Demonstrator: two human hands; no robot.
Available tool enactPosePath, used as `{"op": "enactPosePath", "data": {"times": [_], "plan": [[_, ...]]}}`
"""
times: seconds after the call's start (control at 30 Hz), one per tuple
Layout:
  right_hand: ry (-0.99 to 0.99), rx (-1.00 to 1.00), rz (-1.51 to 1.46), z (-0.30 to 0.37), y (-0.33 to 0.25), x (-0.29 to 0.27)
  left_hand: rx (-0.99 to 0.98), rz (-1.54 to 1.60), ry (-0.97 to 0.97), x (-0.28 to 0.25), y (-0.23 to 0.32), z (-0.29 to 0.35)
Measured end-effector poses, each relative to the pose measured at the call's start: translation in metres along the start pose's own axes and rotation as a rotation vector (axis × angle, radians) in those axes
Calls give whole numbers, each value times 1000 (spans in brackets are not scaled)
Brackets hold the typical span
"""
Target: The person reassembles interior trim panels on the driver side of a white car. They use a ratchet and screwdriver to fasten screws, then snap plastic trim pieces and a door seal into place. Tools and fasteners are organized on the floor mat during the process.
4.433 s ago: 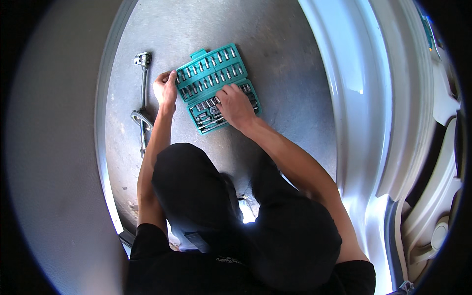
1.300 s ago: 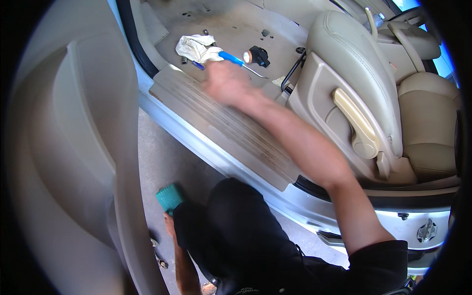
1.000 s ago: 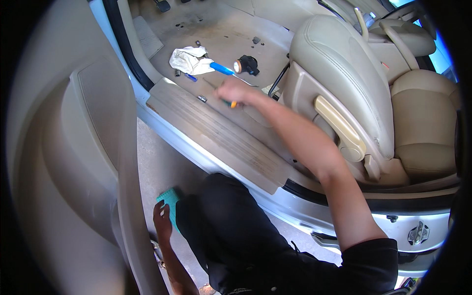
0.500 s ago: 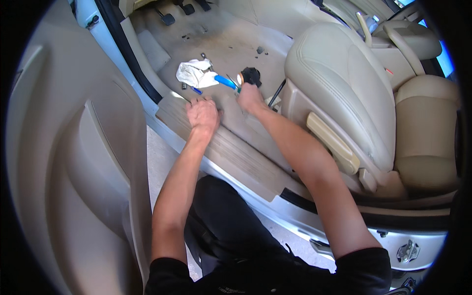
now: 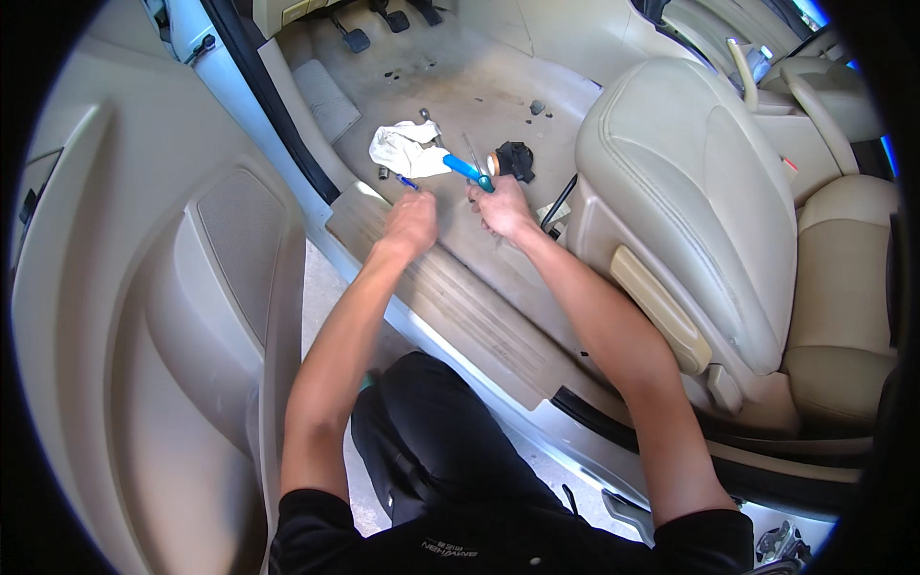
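Note:
My left hand (image 5: pixel 410 224) is curled over the inner edge of the door sill (image 5: pixel 460 311), its fingertips near a small blue pen-like object (image 5: pixel 406 181). Whatever those fingers may hold is hidden. Just right of it, my right hand (image 5: pixel 502 206) is closed above the car floor, against the teal end of a blue-handled tool (image 5: pixel 464 168). I cannot make out what is inside its grip. A thin metal rod (image 5: pixel 471 151) shows beyond that tool. Beside the tool's far end lies a crumpled white cloth (image 5: pixel 406 149). A black bundle (image 5: pixel 516 160) sits beside a roll with an orange rim (image 5: pixel 494 165).
The beige driver's seat (image 5: pixel 690 201) stands on the right, its adjuster lever (image 5: pixel 661 309) along the side. On the left is the open door (image 5: pixel 163 316). Pedals (image 5: pixel 356 39) hang above the stained floor. A wrench-like metal tool (image 5: pixel 426 116) and dark crumbs (image 5: pixel 537 107) lie around.
My left hand has gone from lying flatter on the sill to curled fingers. My right hand has drawn slightly nearer to me. The whole view has shifted a little.

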State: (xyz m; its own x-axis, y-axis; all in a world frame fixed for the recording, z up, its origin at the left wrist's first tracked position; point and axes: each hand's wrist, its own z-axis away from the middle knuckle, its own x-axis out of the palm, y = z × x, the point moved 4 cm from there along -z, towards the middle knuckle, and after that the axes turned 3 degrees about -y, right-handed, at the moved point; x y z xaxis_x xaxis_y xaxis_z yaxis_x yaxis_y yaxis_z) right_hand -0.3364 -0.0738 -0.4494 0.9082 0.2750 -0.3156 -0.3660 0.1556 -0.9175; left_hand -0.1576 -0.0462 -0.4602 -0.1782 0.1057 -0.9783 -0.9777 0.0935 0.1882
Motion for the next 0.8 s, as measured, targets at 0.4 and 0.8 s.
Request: {"op": "enactPosePath", "data": {"times": [0.4, 0.8], "plan": [[0, -317, 155, 39, -56, 48, -175, 2482, 35, 37, -8, 36], [62, -387, 582, -75, -54, 111, -176, 2842, 31, 18, -18, 95]]}}
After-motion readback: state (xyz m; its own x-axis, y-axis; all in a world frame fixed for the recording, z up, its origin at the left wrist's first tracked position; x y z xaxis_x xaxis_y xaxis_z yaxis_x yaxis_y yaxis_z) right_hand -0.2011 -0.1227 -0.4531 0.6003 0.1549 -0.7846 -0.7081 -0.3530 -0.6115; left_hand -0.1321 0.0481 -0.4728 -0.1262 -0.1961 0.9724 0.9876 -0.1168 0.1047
